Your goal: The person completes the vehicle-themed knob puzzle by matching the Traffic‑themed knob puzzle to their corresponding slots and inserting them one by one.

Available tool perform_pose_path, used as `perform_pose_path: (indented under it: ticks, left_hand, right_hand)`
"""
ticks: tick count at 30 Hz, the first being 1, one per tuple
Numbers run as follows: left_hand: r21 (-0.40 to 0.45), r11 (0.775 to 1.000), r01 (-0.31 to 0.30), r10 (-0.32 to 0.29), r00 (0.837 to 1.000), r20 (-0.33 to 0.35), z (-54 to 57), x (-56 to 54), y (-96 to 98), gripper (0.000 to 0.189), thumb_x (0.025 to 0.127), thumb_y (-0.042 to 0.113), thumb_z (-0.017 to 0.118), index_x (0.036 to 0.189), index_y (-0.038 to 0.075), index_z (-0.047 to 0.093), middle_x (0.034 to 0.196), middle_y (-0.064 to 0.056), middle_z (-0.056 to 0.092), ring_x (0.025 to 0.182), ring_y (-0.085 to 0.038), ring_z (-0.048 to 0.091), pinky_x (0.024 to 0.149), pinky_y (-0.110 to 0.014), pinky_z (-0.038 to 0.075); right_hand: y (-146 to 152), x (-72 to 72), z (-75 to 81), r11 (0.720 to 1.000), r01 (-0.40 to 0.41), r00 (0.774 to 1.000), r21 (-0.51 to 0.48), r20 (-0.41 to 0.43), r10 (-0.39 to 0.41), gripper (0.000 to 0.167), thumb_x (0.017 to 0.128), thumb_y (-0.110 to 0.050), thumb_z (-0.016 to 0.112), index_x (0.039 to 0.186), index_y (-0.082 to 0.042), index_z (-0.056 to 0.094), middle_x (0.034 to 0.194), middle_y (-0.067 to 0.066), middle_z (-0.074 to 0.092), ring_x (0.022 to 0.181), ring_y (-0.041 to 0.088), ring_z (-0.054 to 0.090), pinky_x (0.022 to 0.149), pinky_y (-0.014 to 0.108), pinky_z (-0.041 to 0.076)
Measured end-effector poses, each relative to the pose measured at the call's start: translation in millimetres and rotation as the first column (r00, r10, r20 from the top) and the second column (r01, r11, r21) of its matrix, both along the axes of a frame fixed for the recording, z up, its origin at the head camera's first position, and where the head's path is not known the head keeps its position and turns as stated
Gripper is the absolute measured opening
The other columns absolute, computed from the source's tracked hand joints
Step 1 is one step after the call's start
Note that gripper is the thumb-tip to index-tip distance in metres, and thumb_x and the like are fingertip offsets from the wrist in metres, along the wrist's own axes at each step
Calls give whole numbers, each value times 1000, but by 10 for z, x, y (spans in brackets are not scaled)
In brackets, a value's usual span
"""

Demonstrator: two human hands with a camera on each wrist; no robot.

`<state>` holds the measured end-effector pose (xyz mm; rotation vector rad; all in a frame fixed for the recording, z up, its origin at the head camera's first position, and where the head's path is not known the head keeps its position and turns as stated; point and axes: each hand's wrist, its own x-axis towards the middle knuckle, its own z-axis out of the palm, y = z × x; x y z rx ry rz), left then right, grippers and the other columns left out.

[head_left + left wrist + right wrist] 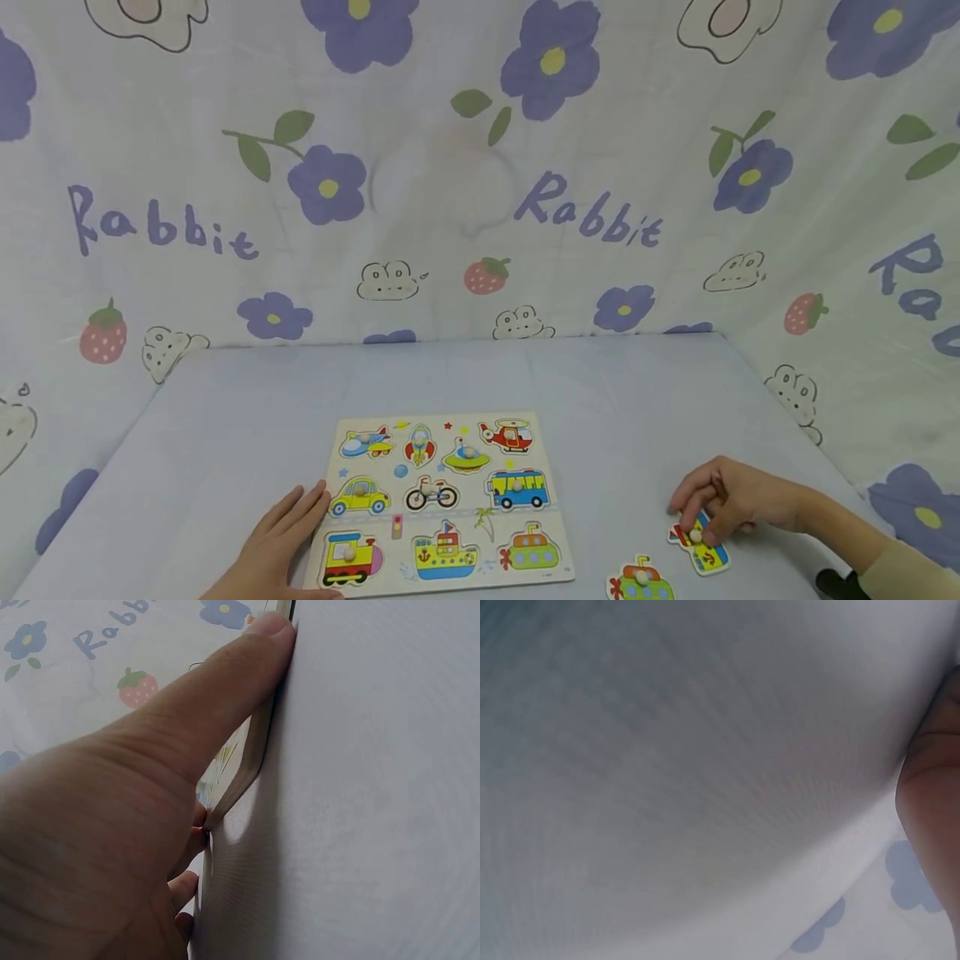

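A wooden peg puzzle board point(555, 533) with vehicle pictures lies flat on the table. My left hand point(273, 546) rests at its lower left corner, fingers along the left side and thumb at the near edge; the left wrist view shows the thumb point(225, 682) against that edge. To the board's right, my right hand point(731, 504) pinches a ship puzzle piece point(708, 557) near its knob, between thumb and fingers; the piece sits turned sideways. Closer to me lies a green submarine puzzle piece point(641, 582), partly cut off by the frame. The right wrist view shows only part of the hand point(934, 795).
Knobs stand on most of the board's vehicles, such as the bus point(517, 492) and the train point(348, 562); its ship and submarine pictures have none. A pale cloth covers the table point(225, 433). Behind hangs a flowered curtain point(435, 208). A dark object point(836, 583) shows by the right sleeve.
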<state>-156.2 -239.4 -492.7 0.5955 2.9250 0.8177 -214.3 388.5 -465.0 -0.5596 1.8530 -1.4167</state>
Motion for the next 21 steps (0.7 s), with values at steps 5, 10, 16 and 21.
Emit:
perform_pose_path:
  ticks: [5,10,16,21]
  left_hand:
    - [3,1000,6,-6,1000,-27,-8,8,-3,120,64,76,73,150,-1,38,155,-15,33,139,-44,20,102,-71,27]
    - [7,1000,6,-6,1000,-24,-9,10,-6,118,65,73,75,149,-1,38,155,-14,33,139,-44,20,101,-72,26]
    - [-1,1000,0,0,1000,-23,-4,3,-14,118,64,73,75,150,0,38,156,-14,33,140,-43,19,101,-72,27]
    - [-3,1000,2,-2,999,-46,-35,-1,-14,117,65,72,75,149,0,39,155,-14,34,139,-43,21,100,-72,27]
  right_hand:
    - [-8,1,5,1000,-19,1000,1,11,19,39,79,10,73,117,10,65,104,29,68,52,3,44,43,19,34]
    - [-35,-1,28,999,-46,999,2,20,46,38,79,10,73,116,9,67,106,30,67,53,3,46,44,19,35]
    - [-49,7,38,999,-35,999,26,3,35,36,78,9,75,114,8,68,103,29,68,53,4,47,45,17,37]
    - [-43,11,27,999,-24,1000,39,-1,24,35,78,7,76,112,7,69,101,29,68,54,5,48,45,16,37]
